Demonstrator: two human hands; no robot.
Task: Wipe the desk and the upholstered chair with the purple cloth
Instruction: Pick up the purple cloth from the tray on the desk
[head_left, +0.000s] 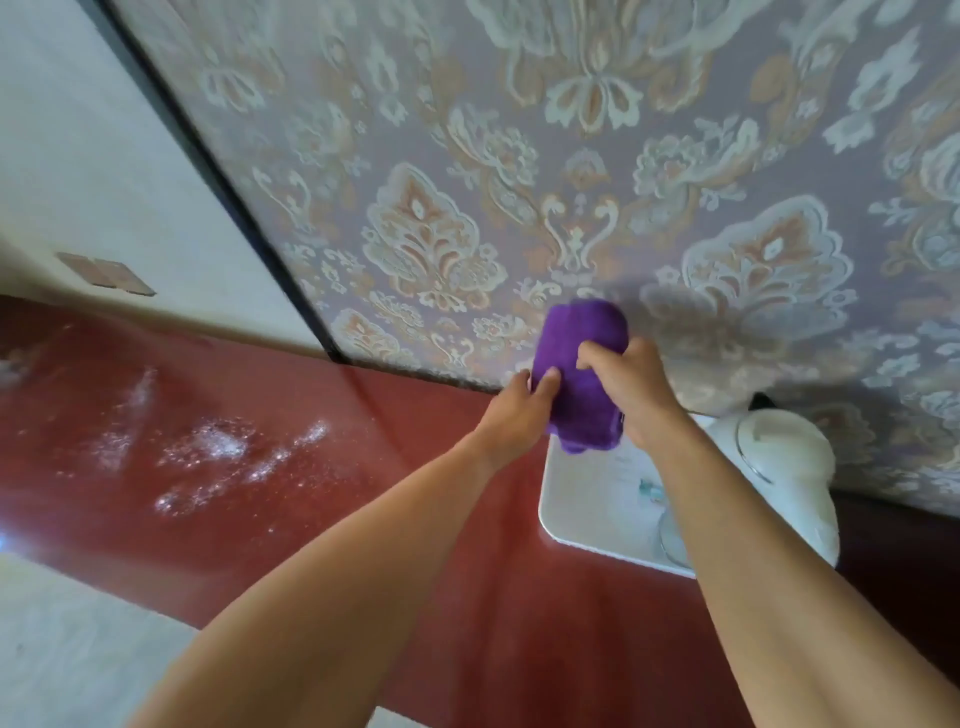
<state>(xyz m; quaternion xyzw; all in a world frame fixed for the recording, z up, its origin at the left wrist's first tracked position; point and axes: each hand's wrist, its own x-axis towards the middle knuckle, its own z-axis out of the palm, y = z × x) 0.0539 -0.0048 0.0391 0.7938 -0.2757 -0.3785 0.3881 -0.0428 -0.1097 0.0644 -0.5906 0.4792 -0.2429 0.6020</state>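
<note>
The purple cloth (579, 374) is bunched up in the air between both my hands, above the back edge of the dark red desk (322, 519). My left hand (519, 410) pinches its left side with curled fingers. My right hand (634, 395) grips its right side from above. Glare streaks across the desk's left part. No upholstered chair is in view.
A white tray (587, 514) lies on the desk under my right forearm, with a white kettle (784, 457) on it by the wall. Patterned wallpaper (571, 182) rises behind the desk. A plain wall with switch plates (106, 274) is at the left.
</note>
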